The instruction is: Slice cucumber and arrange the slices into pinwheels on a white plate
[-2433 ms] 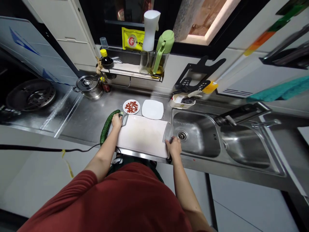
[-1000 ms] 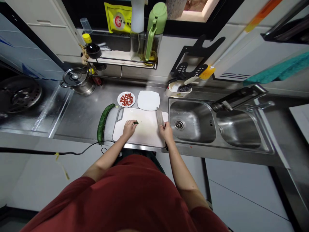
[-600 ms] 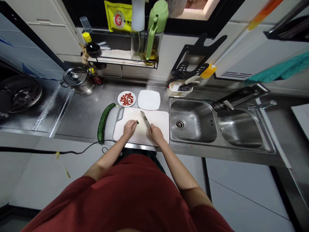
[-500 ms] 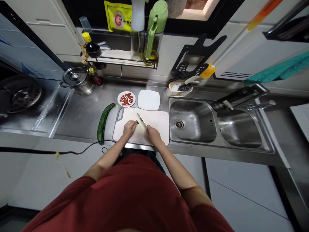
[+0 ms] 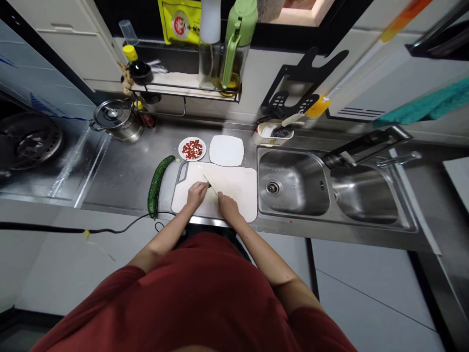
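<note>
My left hand [image 5: 197, 194] rests over the left half of the white cutting board [image 5: 238, 188], its fingertips pinched on a small dark green piece [image 5: 209, 185], which looks like cucumber. In my right hand [image 5: 228, 208] is the handle of a kitchen knife [image 5: 211, 184]. Its narrow blade points up and left across the board, right at the piece and my left fingertips. Whether the edge is in the piece is too small to tell. A long whole-looking cucumber [image 5: 156, 188] lies left of the board, with a small pale slice [image 5: 178, 160] near its upper end.
Behind the board stand a plate of chopped red bits [image 5: 192, 148] and a white square plate [image 5: 226, 150]. To the right is a double sink [image 5: 293, 183]; a lidded steel pot [image 5: 117, 121] stands back left. A black cable [image 5: 124, 230] crosses the counter's front edge.
My right hand has moved slightly left, bringing the knife blade over to the dark green piece at my left fingertips. My left hand has stayed nearly in place.
</note>
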Motion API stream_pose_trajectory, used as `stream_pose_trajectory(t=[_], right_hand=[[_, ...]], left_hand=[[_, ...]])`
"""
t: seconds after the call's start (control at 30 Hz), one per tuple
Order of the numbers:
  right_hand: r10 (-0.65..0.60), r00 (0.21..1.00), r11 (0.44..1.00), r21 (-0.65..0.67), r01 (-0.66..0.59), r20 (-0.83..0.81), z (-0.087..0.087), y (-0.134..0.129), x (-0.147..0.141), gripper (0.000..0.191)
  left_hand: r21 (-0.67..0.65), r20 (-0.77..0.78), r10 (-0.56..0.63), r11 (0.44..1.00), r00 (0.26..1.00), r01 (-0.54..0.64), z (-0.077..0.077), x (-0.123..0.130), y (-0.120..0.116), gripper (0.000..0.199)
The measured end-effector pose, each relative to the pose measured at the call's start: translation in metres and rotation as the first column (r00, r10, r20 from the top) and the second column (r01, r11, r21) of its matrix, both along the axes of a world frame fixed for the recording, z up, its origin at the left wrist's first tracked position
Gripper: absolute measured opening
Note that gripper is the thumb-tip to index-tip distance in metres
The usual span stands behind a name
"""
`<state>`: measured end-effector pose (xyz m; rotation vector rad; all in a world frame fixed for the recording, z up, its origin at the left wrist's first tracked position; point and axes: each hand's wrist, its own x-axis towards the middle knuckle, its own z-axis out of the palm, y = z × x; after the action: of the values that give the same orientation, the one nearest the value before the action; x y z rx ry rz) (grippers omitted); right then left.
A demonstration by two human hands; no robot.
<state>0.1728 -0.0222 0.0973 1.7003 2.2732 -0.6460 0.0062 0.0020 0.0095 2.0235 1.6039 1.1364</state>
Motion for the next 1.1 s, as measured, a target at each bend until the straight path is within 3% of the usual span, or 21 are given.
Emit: stream_pose_trajectory(t=[0.6,1.1], right_hand=[[-0.008,0.998,1.0,-0.01,0.009,0.057,-0.009,-0.004,-0.013,0.029],[-0.002,0.998,1.0,-0.027,0.004,0.06,0.0,0.004,-0.018,0.029]], left_hand=[[-0.031,-0.04,-0.019,0.999,0.999,0.018,0.003,-0.002,0.002,0.018],[-0.06,-0.018,-0.03,0.998,0.999,0.029,0.001,-0.004,0.005,0.018]])
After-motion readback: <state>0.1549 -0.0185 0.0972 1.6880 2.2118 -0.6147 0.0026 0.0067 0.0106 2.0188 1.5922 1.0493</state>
